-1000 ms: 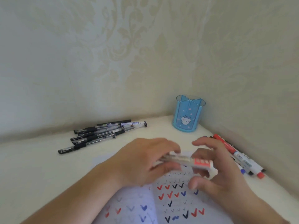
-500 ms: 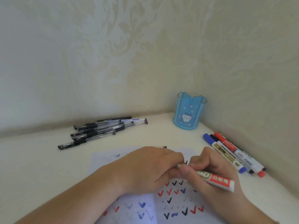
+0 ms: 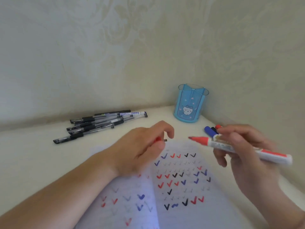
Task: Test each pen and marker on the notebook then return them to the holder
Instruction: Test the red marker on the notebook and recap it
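**Red marker uncapped, held above the notebook**

The red marker [image 3: 237, 147] is in the right part of the frame, held in the air over the right edge of the notebook [image 3: 165, 187]. Its cap is off and the red tip points to the left, toward the centre of the frame; the white barrel with the red band goes to the right and a little down. The right hand [image 3: 247, 156] grasps the barrel near its middle, with the fingers curled round it.

The left hand [image 3: 145, 146] is in the centre of the frame, above the upper part of the notebook. Its fingers are bent and a small red piece [image 3: 157, 140] shows between them, with a dark end just beside it; it looks like the cap, but I cannot tell this for sure, because the hand is blurred.

The notebook lies open in the lower centre, on the white table [image 3: 33, 162]. Both pages carry many check marks in red, blue and black.

Behind the right hand, at the right, the ends of 3 other markers [image 3: 210, 131] show on the table: 1 blue, 1 black, 1 red. The blue holder [image 3: 189, 104] stands upright in the corner, above them, with a small cartoon animal on its front. A group of black pens [image 3: 99, 124] lies on the table in the left centre of the frame, well apart from the notebook. Pale patterned wallpaper [image 3: 115, 47] fills the upper half.
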Demonstrator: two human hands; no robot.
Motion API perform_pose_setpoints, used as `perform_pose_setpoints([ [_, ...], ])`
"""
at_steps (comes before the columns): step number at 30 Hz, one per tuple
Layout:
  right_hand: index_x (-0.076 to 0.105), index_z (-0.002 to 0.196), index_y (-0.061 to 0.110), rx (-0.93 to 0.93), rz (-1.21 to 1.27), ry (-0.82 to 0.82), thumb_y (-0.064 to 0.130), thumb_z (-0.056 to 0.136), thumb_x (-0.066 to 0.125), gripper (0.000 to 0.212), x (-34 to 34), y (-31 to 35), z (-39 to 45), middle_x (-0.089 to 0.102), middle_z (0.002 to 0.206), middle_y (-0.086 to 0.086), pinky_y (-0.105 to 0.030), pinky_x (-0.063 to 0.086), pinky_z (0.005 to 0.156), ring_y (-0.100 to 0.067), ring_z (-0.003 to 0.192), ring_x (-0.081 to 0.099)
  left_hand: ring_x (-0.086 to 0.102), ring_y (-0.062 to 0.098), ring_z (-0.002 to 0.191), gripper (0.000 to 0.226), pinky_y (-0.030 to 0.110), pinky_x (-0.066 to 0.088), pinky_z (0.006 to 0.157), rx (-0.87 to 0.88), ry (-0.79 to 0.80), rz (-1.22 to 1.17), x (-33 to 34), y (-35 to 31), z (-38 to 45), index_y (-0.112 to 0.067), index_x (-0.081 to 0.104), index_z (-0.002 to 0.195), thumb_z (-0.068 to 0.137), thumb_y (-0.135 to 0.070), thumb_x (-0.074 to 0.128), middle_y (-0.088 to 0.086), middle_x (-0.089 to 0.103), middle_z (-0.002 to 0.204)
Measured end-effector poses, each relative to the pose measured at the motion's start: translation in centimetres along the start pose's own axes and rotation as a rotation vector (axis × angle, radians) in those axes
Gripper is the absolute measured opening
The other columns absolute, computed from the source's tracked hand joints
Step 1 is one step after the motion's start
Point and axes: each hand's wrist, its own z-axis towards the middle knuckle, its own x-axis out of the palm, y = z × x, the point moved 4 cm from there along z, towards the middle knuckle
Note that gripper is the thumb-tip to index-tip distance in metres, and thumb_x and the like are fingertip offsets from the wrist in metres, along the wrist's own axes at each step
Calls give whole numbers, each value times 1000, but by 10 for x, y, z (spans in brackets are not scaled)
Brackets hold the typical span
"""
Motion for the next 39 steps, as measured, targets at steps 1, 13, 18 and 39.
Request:
perform_pose_setpoints([
  [1,73,80,19,68,-17,-22,56,71,74,38,0,10,-18,63,62,-14,-25,40,45,-35,49,55,46,10,67,24,32,41,65,-20,-22,-24,0,3,0,-27,43,116,96,-34,31,-3,49,74],
  [13,57,57,8,491,-283,36,32,61,85,37,-6,10,-62,60,47,-11,-20,35,40,-25,41,50,62,14,62,45,12,42,64,-182,-1,-103,11,16,6,-51,47,118,86,-30,70,-17,66,93],
  [18,38,46,10,563,-326,-69,-10,79,66,48,-14,-2,-67,37,40,-2,-35,36,55,-5,32,45,66,7,69,31,5,40,63,-212,-43,-77,11,17,6,-44,62,103,78,-32,79,-13,72,81],
  [39,46,61,7,408,-334,-29,17,74,81,39,-14,-2,-63,48,41,8,-20,34,47,-2,36,37,71,13,66,35,16,53,68,-267,-43,-202,11,13,6,-39,69,98,70,-23,84,-20,72,90],
])
